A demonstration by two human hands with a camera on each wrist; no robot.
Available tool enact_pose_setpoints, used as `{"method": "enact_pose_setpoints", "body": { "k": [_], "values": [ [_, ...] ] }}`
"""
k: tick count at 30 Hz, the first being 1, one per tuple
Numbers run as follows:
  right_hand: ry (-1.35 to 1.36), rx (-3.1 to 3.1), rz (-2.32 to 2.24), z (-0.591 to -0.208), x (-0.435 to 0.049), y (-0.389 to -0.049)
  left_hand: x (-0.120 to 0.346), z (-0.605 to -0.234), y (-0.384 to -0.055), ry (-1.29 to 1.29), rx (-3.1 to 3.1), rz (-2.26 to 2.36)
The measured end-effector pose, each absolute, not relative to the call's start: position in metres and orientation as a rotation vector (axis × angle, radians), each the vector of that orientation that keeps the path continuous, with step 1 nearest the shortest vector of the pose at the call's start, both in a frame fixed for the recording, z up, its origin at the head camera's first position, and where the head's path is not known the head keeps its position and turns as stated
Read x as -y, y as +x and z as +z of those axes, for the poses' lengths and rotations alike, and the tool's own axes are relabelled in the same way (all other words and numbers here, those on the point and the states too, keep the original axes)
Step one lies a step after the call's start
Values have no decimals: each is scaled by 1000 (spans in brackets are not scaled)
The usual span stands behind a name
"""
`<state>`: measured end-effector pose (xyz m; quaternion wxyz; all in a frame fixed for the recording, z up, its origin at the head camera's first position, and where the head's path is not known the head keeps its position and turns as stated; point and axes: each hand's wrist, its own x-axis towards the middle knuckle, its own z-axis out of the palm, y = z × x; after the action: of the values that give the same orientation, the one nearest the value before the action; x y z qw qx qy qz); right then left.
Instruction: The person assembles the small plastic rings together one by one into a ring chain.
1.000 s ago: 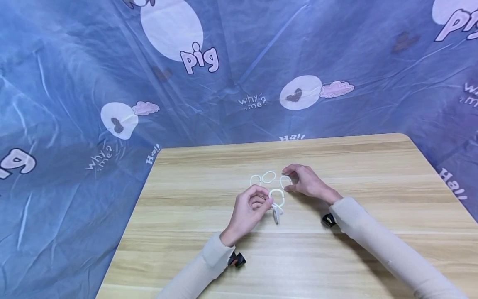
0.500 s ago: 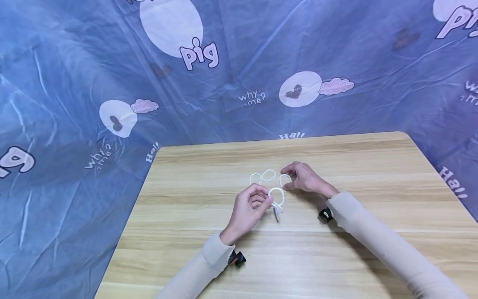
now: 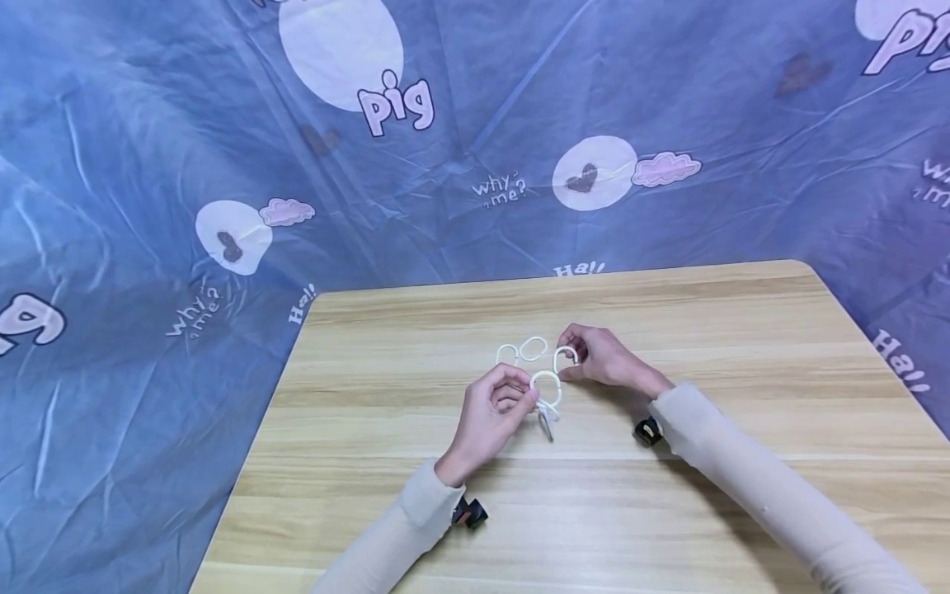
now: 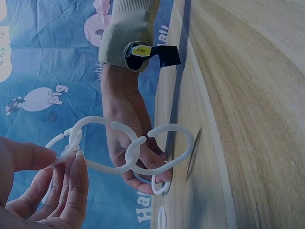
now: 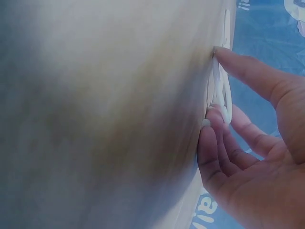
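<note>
My left hand (image 3: 486, 417) pinches a short chain of linked white C-shaped plastic rings (image 4: 96, 119) above the table. In the left wrist view, the gap in the lowest ring (image 4: 189, 143) shows as it hangs beyond the fingertips. My right hand (image 3: 607, 356) is low at the tabletop, thumb and fingers around another white C-shaped ring (image 3: 556, 360). That ring (image 5: 228, 98) lies between thumb and fingers in the right wrist view, slightly tilted off the wood. Two loose rings lie nearby: an oval one (image 3: 523, 352) and one partly behind the left hand (image 3: 498, 355).
The wooden table (image 3: 386, 330) spreads around both hands. Behind it hangs a blue printed cloth (image 3: 460, 231). A black wrist device (image 3: 648, 431) sits under the right sleeve, and a second black wrist device (image 3: 471, 513) under the left.
My right fingers have closed in on the ring, which has shifted slightly left and tilted. The left hand and its chain have moved a little left.
</note>
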<state>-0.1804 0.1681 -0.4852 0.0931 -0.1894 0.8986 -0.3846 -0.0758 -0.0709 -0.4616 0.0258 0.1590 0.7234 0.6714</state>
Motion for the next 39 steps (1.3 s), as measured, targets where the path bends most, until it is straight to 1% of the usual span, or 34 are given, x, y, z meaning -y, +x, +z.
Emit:
{"method": "enact_pose_setpoints", "body": {
  "k": [19,39],
  "values": [
    [-550,-2707,-1199,-484,-176,-176,79,-458,-84,478,-2258,2083],
    [-567,-2650,-1356,-476,-185,-161,83,-458,-82,435,-2225,2082]
  ]
}}
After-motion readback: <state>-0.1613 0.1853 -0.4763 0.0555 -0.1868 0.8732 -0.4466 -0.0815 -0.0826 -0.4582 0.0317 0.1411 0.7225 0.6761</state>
